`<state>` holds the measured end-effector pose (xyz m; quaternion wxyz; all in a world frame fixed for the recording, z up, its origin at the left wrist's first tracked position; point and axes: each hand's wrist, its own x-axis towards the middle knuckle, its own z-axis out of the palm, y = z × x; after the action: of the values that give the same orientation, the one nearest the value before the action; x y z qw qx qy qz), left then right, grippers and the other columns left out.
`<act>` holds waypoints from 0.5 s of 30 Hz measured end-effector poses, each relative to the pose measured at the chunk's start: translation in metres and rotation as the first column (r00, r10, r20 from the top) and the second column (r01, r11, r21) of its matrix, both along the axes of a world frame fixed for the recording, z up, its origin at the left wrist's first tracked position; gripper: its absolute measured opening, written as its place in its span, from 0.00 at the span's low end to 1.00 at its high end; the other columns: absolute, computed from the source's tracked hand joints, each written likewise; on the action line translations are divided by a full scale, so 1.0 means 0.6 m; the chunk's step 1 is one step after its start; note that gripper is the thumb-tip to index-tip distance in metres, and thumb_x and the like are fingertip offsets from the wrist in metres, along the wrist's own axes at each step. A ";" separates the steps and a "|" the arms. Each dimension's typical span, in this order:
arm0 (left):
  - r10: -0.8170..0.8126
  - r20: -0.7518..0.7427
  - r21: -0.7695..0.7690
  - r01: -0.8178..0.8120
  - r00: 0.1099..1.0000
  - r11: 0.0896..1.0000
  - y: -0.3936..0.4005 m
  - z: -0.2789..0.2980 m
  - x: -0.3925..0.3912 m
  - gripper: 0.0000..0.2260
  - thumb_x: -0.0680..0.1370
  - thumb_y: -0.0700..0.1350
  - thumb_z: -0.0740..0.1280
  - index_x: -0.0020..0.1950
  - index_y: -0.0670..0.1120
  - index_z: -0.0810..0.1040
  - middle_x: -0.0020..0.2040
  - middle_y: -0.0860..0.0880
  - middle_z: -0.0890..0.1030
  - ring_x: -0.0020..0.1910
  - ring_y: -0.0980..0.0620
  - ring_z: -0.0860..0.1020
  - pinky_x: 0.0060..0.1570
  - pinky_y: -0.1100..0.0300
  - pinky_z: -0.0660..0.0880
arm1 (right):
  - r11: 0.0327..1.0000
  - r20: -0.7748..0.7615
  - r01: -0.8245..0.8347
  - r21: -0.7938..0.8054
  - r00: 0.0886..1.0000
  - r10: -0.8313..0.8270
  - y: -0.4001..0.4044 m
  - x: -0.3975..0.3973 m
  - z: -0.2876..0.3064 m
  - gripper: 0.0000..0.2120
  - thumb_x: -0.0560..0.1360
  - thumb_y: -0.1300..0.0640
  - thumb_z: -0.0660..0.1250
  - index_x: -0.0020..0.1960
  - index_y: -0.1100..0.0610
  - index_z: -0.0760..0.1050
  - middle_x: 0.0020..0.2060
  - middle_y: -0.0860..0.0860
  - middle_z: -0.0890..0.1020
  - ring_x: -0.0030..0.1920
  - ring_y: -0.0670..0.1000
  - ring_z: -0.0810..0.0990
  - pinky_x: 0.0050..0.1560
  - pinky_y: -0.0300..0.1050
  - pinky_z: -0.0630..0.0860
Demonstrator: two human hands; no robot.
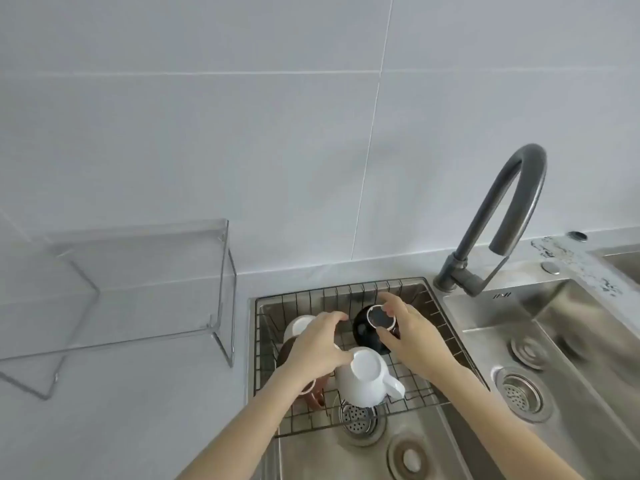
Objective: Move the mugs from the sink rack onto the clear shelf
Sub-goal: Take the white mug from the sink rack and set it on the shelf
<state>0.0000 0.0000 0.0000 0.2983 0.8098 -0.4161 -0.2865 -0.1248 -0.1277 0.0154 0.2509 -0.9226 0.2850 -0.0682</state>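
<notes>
A wire sink rack (446, 341) hangs in the left basin with several upside-down mugs in it. A white mug (363, 379) stands at the front, its handle to the right. Behind it is a black mug (363, 329), and a second white mug (299, 325) is at the back left. A brown mug (313, 396) shows partly under my left forearm. My left hand (318, 344) hovers spread over the left mugs, thumb at the front white mug's base. My right hand (407, 332) curls around the black mug's base. The clear shelf (138, 244) stands on the counter at left.
A grey curved faucet (498, 220) rises behind the sink at right. A second steel basin (571, 341) with drains lies to the right. Grey counter (121, 410) spreads in front of the shelf, and a tiled wall stands behind.
</notes>
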 end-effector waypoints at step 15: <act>-0.183 -0.024 0.210 0.184 0.983 0.960 -0.053 -0.128 -0.031 0.36 0.67 0.38 0.70 0.72 0.44 0.56 0.72 0.45 0.63 0.70 0.47 0.64 0.66 0.57 0.65 | 0.928 -0.365 0.107 0.356 0.930 0.033 -0.027 -0.046 -0.143 0.20 0.67 0.54 0.69 0.56 0.57 0.70 0.53 0.55 0.79 0.51 0.55 0.78 0.52 0.52 0.78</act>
<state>-0.0185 -0.0319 -0.0769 0.1834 0.7942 -0.4560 -0.3573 -0.1523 -0.1441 -0.0701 0.3613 -0.8496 0.3519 0.1543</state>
